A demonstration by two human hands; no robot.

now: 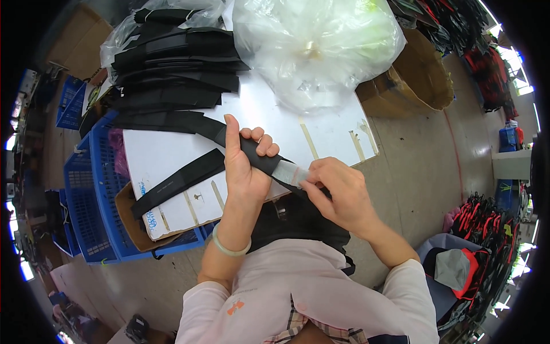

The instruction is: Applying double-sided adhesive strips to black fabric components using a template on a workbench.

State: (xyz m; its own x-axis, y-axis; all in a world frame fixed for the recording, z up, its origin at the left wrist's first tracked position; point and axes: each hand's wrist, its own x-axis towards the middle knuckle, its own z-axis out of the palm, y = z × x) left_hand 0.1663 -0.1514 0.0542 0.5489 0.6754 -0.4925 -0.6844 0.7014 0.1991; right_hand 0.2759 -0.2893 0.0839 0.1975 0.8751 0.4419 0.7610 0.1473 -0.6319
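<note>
A long black fabric strap runs across my left hand, whose fingers curl round it while the thumb points up. The strap's far part reaches left over the white board. At its near right end lies a pale grey, translucent-looking piece. My right hand pinches this end between thumb and fingers; whether it grips the grey piece alone or the strap too is hidden. A second black strap lies slantwise on the board, left of my left wrist.
Several piles of black straps cover the board's far left. A large clear plastic bag bulges at the far side. Beyond the right edge stands an open cardboard box. Blue plastic crates sit along the left.
</note>
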